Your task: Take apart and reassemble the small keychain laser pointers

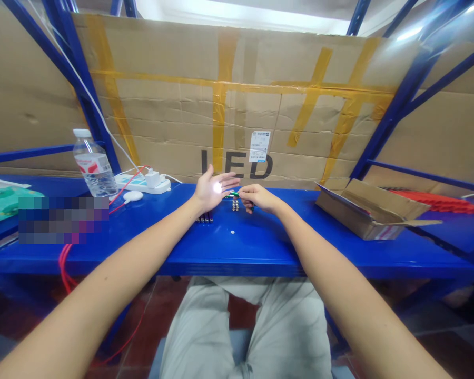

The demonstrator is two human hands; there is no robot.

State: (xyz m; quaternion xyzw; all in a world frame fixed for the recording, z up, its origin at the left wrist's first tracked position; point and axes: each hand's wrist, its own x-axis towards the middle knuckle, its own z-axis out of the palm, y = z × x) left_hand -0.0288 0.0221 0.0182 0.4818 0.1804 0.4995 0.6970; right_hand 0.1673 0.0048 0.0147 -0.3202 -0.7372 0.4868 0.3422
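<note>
A small green flashlight [233, 193] is pinched between the fingers of my right hand [256, 198], its front end pointing left. My left hand [212, 190] is held up beside it, fingers spread and palm facing the flashlight. A bright white spot of light falls on that palm. Under my left wrist several dark, slim tubes [206, 218] lie in a row, partly hidden by the hand. Between the hands, several small silvery parts [235, 206] stand in short rows on the blue table [237, 250].
An open cardboard box [373, 210] stands at the right, with red pieces [438, 201] behind it. On the left are a water bottle [95, 166], a power strip [142, 181], a white round item [132, 197] and red cables [65, 266]. A cardboard sheet [174, 121] walls off the back.
</note>
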